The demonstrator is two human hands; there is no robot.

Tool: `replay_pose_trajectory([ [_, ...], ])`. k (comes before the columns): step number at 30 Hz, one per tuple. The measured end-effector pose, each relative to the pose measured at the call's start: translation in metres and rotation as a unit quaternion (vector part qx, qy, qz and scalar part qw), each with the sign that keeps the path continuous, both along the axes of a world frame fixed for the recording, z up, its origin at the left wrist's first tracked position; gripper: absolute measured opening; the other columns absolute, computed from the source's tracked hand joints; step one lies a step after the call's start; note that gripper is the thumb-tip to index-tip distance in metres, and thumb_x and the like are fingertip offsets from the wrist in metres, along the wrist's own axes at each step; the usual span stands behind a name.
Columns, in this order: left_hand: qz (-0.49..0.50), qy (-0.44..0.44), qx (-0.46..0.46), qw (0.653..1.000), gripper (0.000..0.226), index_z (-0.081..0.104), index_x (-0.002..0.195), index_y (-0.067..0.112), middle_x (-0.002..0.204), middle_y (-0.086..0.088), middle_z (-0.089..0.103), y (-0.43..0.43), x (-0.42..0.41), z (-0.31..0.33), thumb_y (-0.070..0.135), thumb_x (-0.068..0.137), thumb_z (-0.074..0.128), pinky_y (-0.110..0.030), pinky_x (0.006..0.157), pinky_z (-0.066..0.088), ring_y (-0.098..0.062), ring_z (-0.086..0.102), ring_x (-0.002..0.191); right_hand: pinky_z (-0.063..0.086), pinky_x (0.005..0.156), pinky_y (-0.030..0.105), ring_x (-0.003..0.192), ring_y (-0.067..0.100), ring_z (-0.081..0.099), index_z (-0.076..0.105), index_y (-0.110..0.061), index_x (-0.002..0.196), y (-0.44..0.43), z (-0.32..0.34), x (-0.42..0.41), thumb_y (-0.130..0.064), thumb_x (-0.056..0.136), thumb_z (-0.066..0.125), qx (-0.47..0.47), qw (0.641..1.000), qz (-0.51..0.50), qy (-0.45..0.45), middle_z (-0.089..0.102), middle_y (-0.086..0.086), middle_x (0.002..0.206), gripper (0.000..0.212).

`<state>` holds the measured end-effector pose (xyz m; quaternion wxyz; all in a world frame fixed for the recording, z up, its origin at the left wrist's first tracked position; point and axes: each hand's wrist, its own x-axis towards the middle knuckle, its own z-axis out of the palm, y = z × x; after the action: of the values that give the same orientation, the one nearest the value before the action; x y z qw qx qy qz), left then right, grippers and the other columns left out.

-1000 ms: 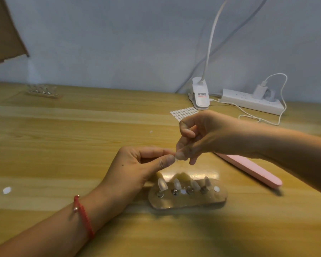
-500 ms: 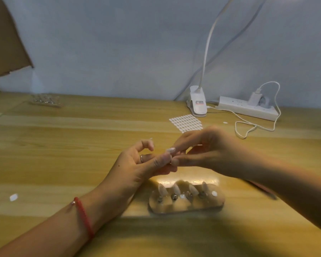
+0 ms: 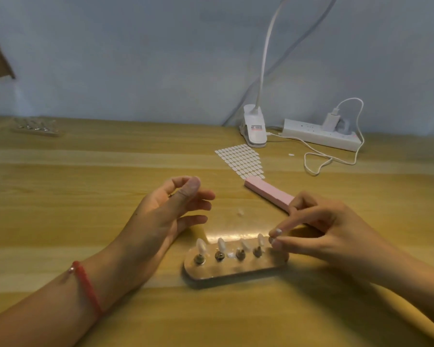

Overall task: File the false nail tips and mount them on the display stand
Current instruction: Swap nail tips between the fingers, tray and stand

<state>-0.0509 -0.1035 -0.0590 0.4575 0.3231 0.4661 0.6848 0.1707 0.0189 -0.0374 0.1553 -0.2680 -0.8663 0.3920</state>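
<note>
Status: the two hands, which a second ago met above the stand and pinched one small item together, are now apart.

Left hand [image 3: 166,214]: it has withdrawn to the left of the stand and holds nothing. Its fingers are loosely spread and slightly curved, with the thumb raised.

Right hand [image 3: 318,229]: it has dropped to the right end of the clear oblong acrylic display stand with metal posts [image 3: 236,270]. Thumb and forefinger are pressed together in a pinch directly at the last post position. The pinched item is almost wholly hidden by the fingertips. It is judged to be the fifth false nail tip, passed over from the left hand.

Mounted stock: four pale translucent false nail tips [image 3: 221,244] stand upright on the four posts to the left of the pinch. The white dot seen earlier at the right end of the stand is now covered by the right fingers.

Meaning for the task: filing of this tip appears finished, and the step in hand is seating it on the last free position. Whether it already touches the mount cannot be told.

Other items: the pink rectangular nail file block [image 3: 268,192] lies on the light wooden table [image 3: 85,176] behind the right hand, now in plainer view than half a second ago. The sheet of small white adhesive tabs [image 3: 241,161] lies beyond it. A small white scrap [image 3: 240,211] rests on the table between the hands.
</note>
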Motion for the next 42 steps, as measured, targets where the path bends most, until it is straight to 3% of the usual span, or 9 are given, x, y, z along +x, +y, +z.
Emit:
replay_pose_trajectory([
  [8, 0.013, -0.011, 0.005, 1.000, 0.027, 0.060, 0.093, 0.016, 0.081, -0.004, 0.070, 0.003, -0.002, -0.004, 0.023, 0.072, 0.077, -0.020, 0.061, 0.054, -0.011, 0.066, 0.076, 0.034, 0.071, 0.021, 0.091, 0.000, 0.044, 0.070, -0.059, 0.082, 0.003, -0.001, 0.002, -0.068, 0.056, 0.066, 0.106, 0.993, 0.009, -0.059, 0.049, -0.022, 0.090, 0.029],
  [12, 0.005, -0.007, 0.009, 1.000, 0.022, 0.061, 0.091, 0.016, 0.080, -0.004, 0.069, 0.004, -0.003, -0.006, 0.019, 0.072, 0.071, -0.019, 0.061, 0.053, -0.010, 0.066, 0.074, 0.039, 0.075, 0.014, 0.097, -0.010, 0.049, 0.066, -0.064, 0.093, 0.016, 0.019, 0.003, -0.066, 0.053, 0.068, 0.041, 0.995, 0.036, -0.079, 0.056, -0.033, 0.099, 0.040],
  [17, 0.004, 0.000, 0.002, 1.000, 0.030, 0.060, 0.094, 0.015, 0.078, -0.003, 0.069, 0.003, -0.003, -0.005, 0.014, 0.067, 0.072, -0.019, 0.061, 0.054, -0.010, 0.066, 0.073, 0.047, 0.064, 0.011, 0.086, -0.002, 0.059, 0.072, -0.047, 0.097, 0.041, 0.030, -0.029, -0.047, 0.074, 0.066, 0.103, 0.994, -0.004, -0.036, 0.070, -0.025, 0.091, 0.024],
  [21, 0.012, 0.000, 0.002, 1.000, 0.030, 0.058, 0.094, 0.013, 0.075, -0.003, 0.068, 0.003, -0.001, -0.003, 0.011, 0.067, 0.072, -0.019, 0.060, 0.054, -0.009, 0.065, 0.070, 0.038, 0.062, 0.012, 0.075, 0.003, 0.055, 0.071, -0.032, 0.113, 0.039, 0.012, -0.070, -0.032, 0.085, 0.070, 0.236, 0.961, 0.042, -0.138, 0.070, -0.010, 0.097, 0.027],
  [23, 0.010, -0.001, 0.006, 1.000, 0.029, 0.057, 0.094, 0.012, 0.074, -0.002, 0.068, 0.003, 0.000, -0.002, 0.014, 0.066, 0.065, -0.019, 0.060, 0.054, -0.008, 0.065, 0.070, 0.037, 0.059, 0.008, 0.071, 0.002, 0.052, 0.074, -0.028, 0.108, 0.039, 0.009, -0.080, -0.027, 0.084, 0.073, 0.247, 0.953, 0.063, -0.166, 0.070, -0.006, 0.095, 0.024],
  [29, 0.012, 0.002, 0.004, 1.000, 0.032, 0.059, 0.092, 0.014, 0.076, -0.003, 0.069, 0.003, -0.001, -0.003, 0.012, 0.064, 0.073, -0.019, 0.060, 0.054, -0.009, 0.065, 0.071, 0.040, 0.060, 0.003, 0.064, -0.002, 0.057, 0.078, -0.021, 0.085, 0.036, 0.019, -0.078, -0.018, 0.078, 0.079, 0.216, 0.965, 0.062, -0.135, 0.067, -0.011, 0.075, 0.008],
  [32, 0.008, 0.007, 0.003, 1.000, 0.035, 0.060, 0.092, 0.015, 0.077, -0.002, 0.069, 0.003, -0.003, -0.004, 0.012, 0.062, 0.077, -0.019, 0.060, 0.053, -0.009, 0.066, 0.072, 0.045, 0.065, 0.003, 0.071, -0.006, 0.063, 0.077, -0.027, 0.086, 0.031, 0.026, -0.055, -0.016, 0.076, 0.080, 0.235, 0.970, 0.042, -0.045, 0.070, -0.016, 0.079, 0.015],
  [35, 0.005, 0.007, 0.008, 1.000, 0.029, 0.061, 0.091, 0.016, 0.077, -0.002, 0.069, 0.004, -0.005, -0.007, 0.009, 0.066, 0.073, -0.018, 0.060, 0.053, -0.008, 0.066, 0.072, 0.049, 0.068, 0.003, 0.075, -0.013, 0.064, 0.070, -0.032, 0.096, 0.015, 0.029, -0.024, -0.029, 0.074, 0.073, 0.269, 0.961, 0.060, 0.032, 0.067, -0.024, 0.083, 0.022],
  [42, 0.001, 0.003, 0.011, 1.000, 0.025, 0.062, 0.091, 0.018, 0.078, -0.001, 0.070, 0.004, -0.006, -0.009, 0.014, 0.068, 0.068, -0.019, 0.061, 0.054, -0.008, 0.067, 0.073, 0.055, 0.069, 0.012, 0.076, -0.005, 0.067, 0.071, -0.015, 0.090, -0.001, 0.020, 0.000, -0.033, 0.068, 0.073, 0.282, 0.953, 0.068, 0.084, 0.069, -0.013, 0.080, 0.029],
])
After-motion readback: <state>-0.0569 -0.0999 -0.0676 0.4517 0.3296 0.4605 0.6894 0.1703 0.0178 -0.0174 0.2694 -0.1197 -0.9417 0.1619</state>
